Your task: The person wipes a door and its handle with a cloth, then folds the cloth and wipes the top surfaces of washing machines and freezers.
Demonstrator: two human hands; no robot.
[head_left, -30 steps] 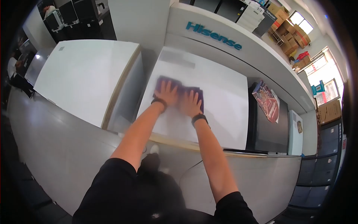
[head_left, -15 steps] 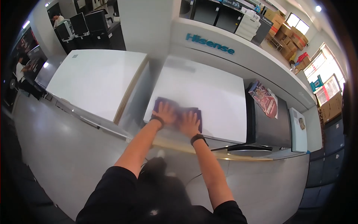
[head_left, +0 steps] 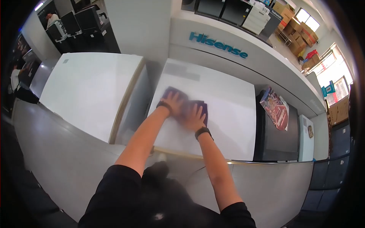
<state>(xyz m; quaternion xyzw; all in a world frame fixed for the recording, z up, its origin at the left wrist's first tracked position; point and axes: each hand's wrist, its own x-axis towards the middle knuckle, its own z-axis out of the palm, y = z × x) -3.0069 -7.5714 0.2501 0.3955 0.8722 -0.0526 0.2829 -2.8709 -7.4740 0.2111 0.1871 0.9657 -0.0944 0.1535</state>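
Observation:
My left hand [head_left: 174,103] lies flat with fingers spread on a dark purple cloth [head_left: 205,109]. Beside it, my right hand [head_left: 194,120] also presses flat on the cloth, its fingers apart and pointing away from me. Both hands cover much of the cloth, and the part between them is blurred. Under the cloth is the broad white top [head_left: 230,117] of a box-shaped appliance. Each wrist wears a dark band.
Left of a narrow gap stands another white-topped appliance [head_left: 89,93]. To the right, a colourful leaflet [head_left: 277,110] rests on a dark appliance [head_left: 281,142]. Behind runs a grey partition [head_left: 266,78] with a "Hisense" sign [head_left: 217,45]. Two people are at the far left.
Both hands and the cloth have slid farther from me across the white top. The camera view has also shifted slightly.

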